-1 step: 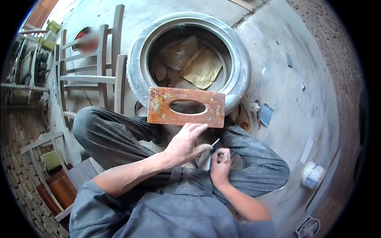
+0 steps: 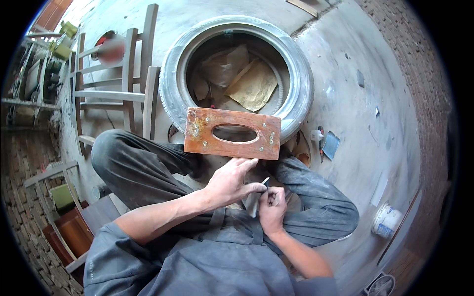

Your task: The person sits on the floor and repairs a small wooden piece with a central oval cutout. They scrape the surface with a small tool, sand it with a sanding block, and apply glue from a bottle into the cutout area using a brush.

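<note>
A reddish-brown wooden box (image 2: 197, 143) with an oval slot and small inlaid flower shapes sits in front of me, against the near rim of a tire (image 2: 170, 89). My left hand (image 2: 229, 181) has its fingers stretched to the box's near edge, with the thumb reaching right. The thumb tip meets a thin dark strip with a pale edge (image 2: 266, 182). My right hand (image 2: 272, 209) is closed, its fingers pinching that strip. Between the hands a grey flap (image 2: 252, 203) hangs down; whether it belongs to the strip I cannot tell.
Crumpled paper (image 2: 254, 86) lies inside the tire. At left stands a wooden chair frame (image 2: 131, 79). To the right are a blue-grey sheet (image 2: 331, 145), a tool with a red handle (image 2: 321, 143) and a white tub (image 2: 386, 220). My crossed legs (image 2: 133, 163) flank the box.
My right hand and the strip have come slightly down and left. The left hand stays at the box's edge. The whole view has shifted a little.
</note>
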`<state>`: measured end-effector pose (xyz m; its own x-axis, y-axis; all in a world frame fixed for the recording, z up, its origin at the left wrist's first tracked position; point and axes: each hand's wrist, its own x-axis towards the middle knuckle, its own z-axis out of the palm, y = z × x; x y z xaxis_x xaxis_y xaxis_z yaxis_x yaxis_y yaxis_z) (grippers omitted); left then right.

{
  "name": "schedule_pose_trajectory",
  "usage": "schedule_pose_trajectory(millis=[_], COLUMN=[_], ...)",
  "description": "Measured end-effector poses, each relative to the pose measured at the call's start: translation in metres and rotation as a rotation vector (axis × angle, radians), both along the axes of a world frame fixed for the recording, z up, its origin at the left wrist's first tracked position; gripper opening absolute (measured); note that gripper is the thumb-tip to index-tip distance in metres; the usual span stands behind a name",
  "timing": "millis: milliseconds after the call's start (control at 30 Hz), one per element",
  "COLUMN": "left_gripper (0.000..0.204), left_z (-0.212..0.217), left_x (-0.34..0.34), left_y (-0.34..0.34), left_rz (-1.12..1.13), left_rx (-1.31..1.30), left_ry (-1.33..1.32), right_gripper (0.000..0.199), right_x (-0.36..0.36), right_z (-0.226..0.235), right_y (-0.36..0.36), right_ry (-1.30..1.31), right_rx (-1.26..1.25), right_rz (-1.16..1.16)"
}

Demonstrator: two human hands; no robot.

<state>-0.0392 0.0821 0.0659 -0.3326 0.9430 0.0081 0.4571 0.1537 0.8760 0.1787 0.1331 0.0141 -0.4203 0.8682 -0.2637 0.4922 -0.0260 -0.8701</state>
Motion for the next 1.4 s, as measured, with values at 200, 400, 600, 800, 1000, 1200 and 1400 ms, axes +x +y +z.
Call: schedule_pose_trajectory(millis=[200,400,600,800,1000,1200,1400], left_gripper=[0.033,0.024,0.024,0.031,0.035,0.031,0.024], left_z=[0.024,0.014,-0.001,-0.011,-0.003,-0.009,-0.011], left_x=[-0.014,-0.005,0.002,0.009,0.008,0.008,0.014], left_y=[-0.013,-0.037,-0.047,-0.051,-0.044,-0.044,-0.046], left_rz=[0.033,0.100,0.226,0.368,0.309,0.446,0.491], left_rx=[-0.468,-0.346,-0.388,-0.307,-0.361,-0.224,-0.176], left_ry=[-0.750,-1.067,-1.205,-1.640,-1.614,-1.041,-0.984], right_gripper=[0.016,0.021,0.020,0.044,0.043,0.052,0.084], right_x=[-0.011,-0.016,-0.032,-0.027,-0.026,-0.022,-0.024], right_z=[0.042,0.072,0.078,0.074,0.077,0.091,0.097], right_y=[0.017,0.047,0.057,0.064,0.072,0.077,0.068], right_ry=[0.108,0.159,0.146,0.128,0.131,0.419,0.326], right_rx=[0.164,-0.416,-0.132,0.333,0.455,-0.274,-0.499], right_rz=[0.159,0.283,0.507,0.683,0.738,0.137,0.190])
